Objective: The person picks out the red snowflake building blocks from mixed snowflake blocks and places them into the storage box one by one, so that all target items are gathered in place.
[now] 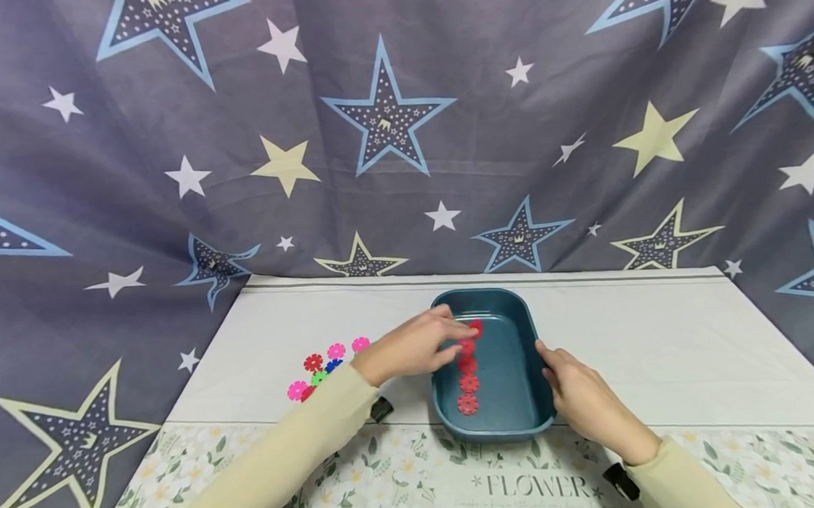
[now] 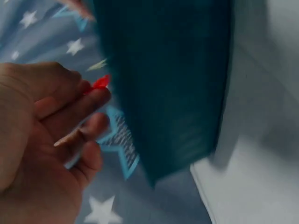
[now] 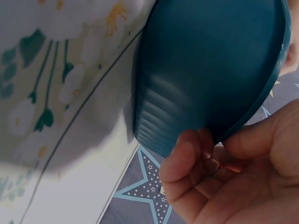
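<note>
A dark teal rectangular tray stands on the white part of the table. Inside it, along the left side, several red notched plastic discs lie in a column. My left hand reaches over the tray's left rim and pinches a red disc at its fingertips, near the far end of that column. On the right side, my right hand grips the tray's rim between thumb and curled fingers, which the right wrist view shows against the outer wall.
Left of the tray lies a loose group of pink, red, green and blue discs, partly hidden by the left forearm. A floral cloth covers the table's near edge. Behind the table hangs a grey curtain with stars.
</note>
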Motion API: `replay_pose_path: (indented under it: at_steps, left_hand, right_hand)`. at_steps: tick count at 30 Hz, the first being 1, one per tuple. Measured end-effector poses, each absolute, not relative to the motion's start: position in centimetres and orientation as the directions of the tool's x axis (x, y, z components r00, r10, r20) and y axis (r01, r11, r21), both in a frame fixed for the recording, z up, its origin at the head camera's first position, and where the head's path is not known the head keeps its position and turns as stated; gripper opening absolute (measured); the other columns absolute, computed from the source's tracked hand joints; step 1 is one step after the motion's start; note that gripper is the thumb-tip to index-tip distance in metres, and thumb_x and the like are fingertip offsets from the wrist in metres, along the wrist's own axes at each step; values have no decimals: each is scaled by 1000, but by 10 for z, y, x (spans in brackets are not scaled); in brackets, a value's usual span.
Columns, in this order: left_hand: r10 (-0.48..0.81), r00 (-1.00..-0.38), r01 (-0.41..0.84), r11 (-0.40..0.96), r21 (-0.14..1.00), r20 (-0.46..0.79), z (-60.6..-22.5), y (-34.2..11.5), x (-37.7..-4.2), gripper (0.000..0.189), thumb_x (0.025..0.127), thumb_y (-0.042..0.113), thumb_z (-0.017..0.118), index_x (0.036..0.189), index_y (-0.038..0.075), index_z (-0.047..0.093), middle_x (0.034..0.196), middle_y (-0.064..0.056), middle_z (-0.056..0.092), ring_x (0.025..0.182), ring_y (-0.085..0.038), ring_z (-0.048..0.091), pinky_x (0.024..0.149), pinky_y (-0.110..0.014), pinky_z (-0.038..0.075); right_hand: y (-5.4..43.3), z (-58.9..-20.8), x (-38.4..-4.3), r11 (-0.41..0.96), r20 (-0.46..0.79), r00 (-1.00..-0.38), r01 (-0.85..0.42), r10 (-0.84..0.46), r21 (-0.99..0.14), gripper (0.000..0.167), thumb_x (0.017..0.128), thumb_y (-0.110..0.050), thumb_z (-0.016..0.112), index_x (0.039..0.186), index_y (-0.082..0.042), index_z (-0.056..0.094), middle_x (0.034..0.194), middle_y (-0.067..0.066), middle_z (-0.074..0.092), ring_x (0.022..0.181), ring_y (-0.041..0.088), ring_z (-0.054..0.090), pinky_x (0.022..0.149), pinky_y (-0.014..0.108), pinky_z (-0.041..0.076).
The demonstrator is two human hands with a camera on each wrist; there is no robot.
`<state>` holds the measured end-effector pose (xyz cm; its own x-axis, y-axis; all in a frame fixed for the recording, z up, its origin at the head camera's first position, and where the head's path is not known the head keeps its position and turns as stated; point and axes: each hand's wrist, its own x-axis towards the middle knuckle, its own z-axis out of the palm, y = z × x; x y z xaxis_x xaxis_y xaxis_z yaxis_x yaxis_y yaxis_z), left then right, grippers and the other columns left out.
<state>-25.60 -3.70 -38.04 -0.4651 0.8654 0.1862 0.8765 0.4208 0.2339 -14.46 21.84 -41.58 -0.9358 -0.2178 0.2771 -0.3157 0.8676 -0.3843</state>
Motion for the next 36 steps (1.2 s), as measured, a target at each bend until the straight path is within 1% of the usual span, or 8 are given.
replay_pose_path:
  at_steps: [4, 8, 13, 17, 23, 30, 32, 36]
  left_hand:
    - [877, -479, 856, 455, 245, 46, -387, -12, -266, 33, 95, 10, 56, 127, 13, 61, 120, 3, 63, 78, -14, 40, 66, -22, 34]
    - [815, -568, 778, 577, 247, -116, -393, 4, -273, 40, 92, 2, 55, 128, 18, 61, 105, 2, 60, 77, -15, 39, 62, -23, 32]
    - [762, -599, 722, 647, 246, -247, -397, 18, -278, 49, 88, -2, 56, 130, 22, 59, 99, 2, 52, 79, -15, 38, 59, -24, 32]
    - [745, -608, 706, 665, 242, -273, -399, 26, -283, 48, 87, 0, 56, 130, 21, 59, 111, 3, 56, 85, -16, 40, 64, -24, 35]
    - [727, -607, 701, 680, 215, -321, -400, 32, -291, 46, 89, 3, 53, 133, 16, 56, 131, 6, 54, 103, -12, 41, 83, -22, 35]
    - [751, -592, 711, 658, 248, -294, -401, 31, -297, 45, 89, -1, 51, 130, 17, 60, 121, 4, 57, 103, -12, 43, 84, -23, 38]
    - [758, -597, 715, 651, 256, -262, -400, 32, -298, 45, 88, -3, 51, 127, 17, 61, 118, 3, 57, 106, -12, 46, 89, -24, 38]
    - [772, -592, 727, 636, 259, -233, -398, 35, -296, 48, 88, -4, 51, 132, 18, 54, 125, 3, 54, 116, -16, 44, 95, -28, 37]
  right_hand:
    - [218, -417, -146, 867, 280, -935, -319, -220, -383, 42, 91, 1, 55, 132, 11, 48, 94, 11, 60, 72, 15, 53, 61, 33, 45]
    - [216, -417, -147, 863, 279, -933, -326, -228, -386, 42, 91, 2, 55, 131, 11, 48, 90, 10, 59, 67, 12, 49, 59, 32, 44]
    - [215, -417, -148, 859, 272, -935, -324, -228, -396, 42, 91, 2, 55, 131, 11, 48, 88, 8, 58, 64, 10, 46, 57, 30, 43]
    - [215, -416, -148, 858, 283, -931, -331, -230, -392, 42, 91, 1, 55, 131, 11, 48, 90, 8, 58, 66, 12, 48, 59, 32, 44]
    - [216, -416, -147, 860, 288, -930, -332, -230, -386, 41, 91, 2, 55, 131, 11, 48, 90, 9, 58, 69, 12, 51, 60, 33, 46]
    - [218, -416, -147, 862, 287, -930, -330, -229, -385, 42, 91, 2, 56, 131, 11, 49, 86, 7, 57, 65, 11, 47, 59, 32, 45]
    - [219, -416, -147, 861, 285, -931, -328, -227, -387, 42, 91, 2, 56, 131, 11, 49, 86, 7, 56, 65, 11, 47, 59, 32, 44]
    - [221, -417, -147, 862, 284, -933, -324, -222, -390, 41, 91, 1, 56, 131, 11, 49, 86, 6, 56, 64, 11, 46, 58, 32, 44]
